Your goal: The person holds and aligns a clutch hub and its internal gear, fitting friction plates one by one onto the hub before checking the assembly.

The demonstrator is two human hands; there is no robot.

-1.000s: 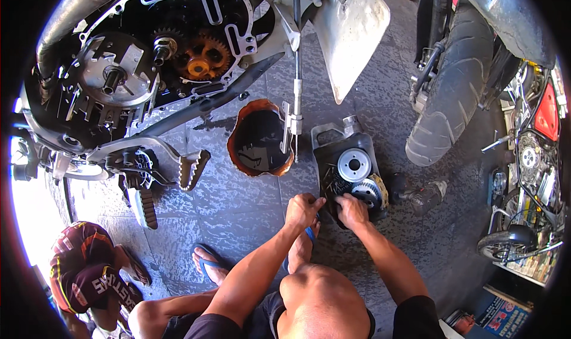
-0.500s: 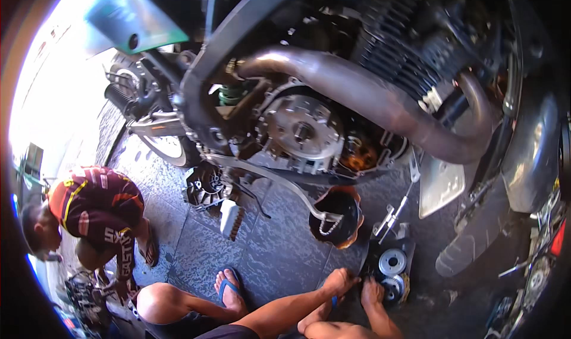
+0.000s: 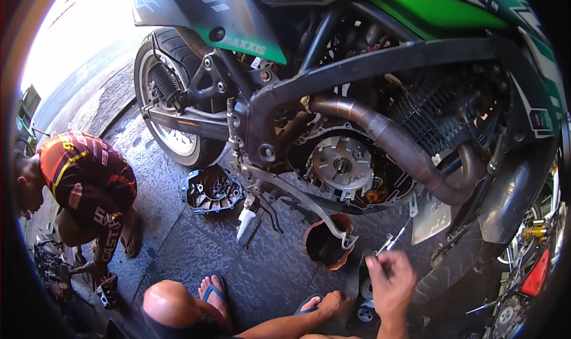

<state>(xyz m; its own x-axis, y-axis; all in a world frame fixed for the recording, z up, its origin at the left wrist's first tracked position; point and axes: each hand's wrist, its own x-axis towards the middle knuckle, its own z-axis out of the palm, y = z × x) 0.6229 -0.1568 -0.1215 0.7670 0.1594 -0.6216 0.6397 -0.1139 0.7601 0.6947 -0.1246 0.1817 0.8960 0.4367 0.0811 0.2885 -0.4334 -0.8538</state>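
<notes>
Newly raised: one right hand [image 3: 394, 282], fingers curled, near two round parts [image 3: 366, 314]; one left hand [image 3: 333, 304]; both grips unclear.

Strong daylight enters at the upper left, where the view burns out to white. The floor [image 3: 184, 250] glares pale on that side and darkens toward the lower right. A highlight lines the exhaust pipe [image 3: 386, 138]; the engine's [image 3: 425, 114] recesses sit in shadow. Fisheye curvature bends the black-rimmed edges.

White letters [image 3: 241, 45] stand on the motorcycle's rear panel [image 3: 208, 15] and the crouching person's clothing [image 3: 89, 187]; one small fairing label [image 3: 540, 120] seems not readable.
</notes>
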